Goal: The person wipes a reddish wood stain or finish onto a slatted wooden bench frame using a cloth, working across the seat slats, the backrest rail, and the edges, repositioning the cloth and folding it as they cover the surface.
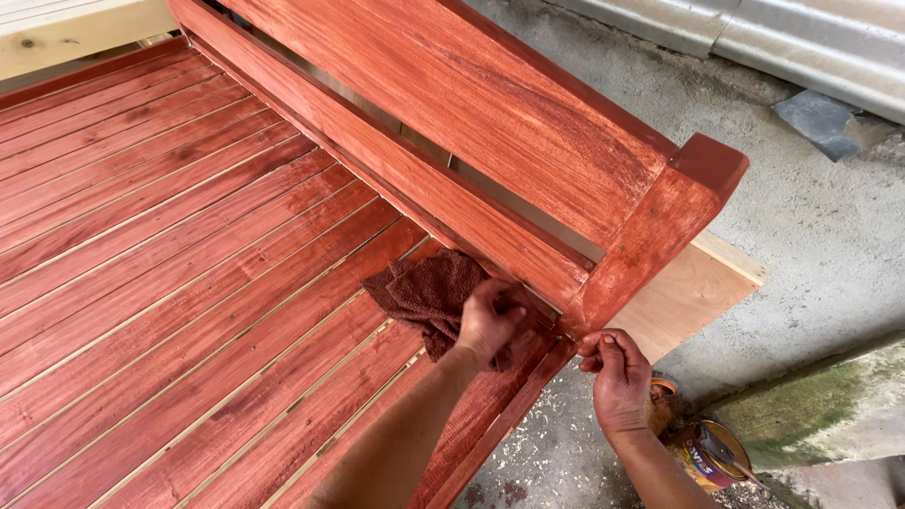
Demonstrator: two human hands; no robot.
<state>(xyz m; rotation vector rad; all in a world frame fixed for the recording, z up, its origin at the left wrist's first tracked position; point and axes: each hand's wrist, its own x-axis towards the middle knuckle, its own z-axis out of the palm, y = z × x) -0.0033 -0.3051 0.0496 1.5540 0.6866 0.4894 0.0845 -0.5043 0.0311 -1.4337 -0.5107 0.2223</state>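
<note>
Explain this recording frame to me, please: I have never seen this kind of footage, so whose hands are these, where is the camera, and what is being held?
There is no machine here. The single picture comes from a camera worn on a person's head, looking down at that person's own two bare hands.

The left hand presses a crumpled reddish-brown cloth against a slatted wooden bench stained red-brown, right where the seat meets the lower backrest board. Its grip is closed on the cloth.

The right hand sits at the bench's end, fingers pinched together just under the corner post; whether it holds anything cannot be told.

Below the right hand, on the concrete floor, stands an open tin. A pale plywood sheet lies under the bench end.
</note>
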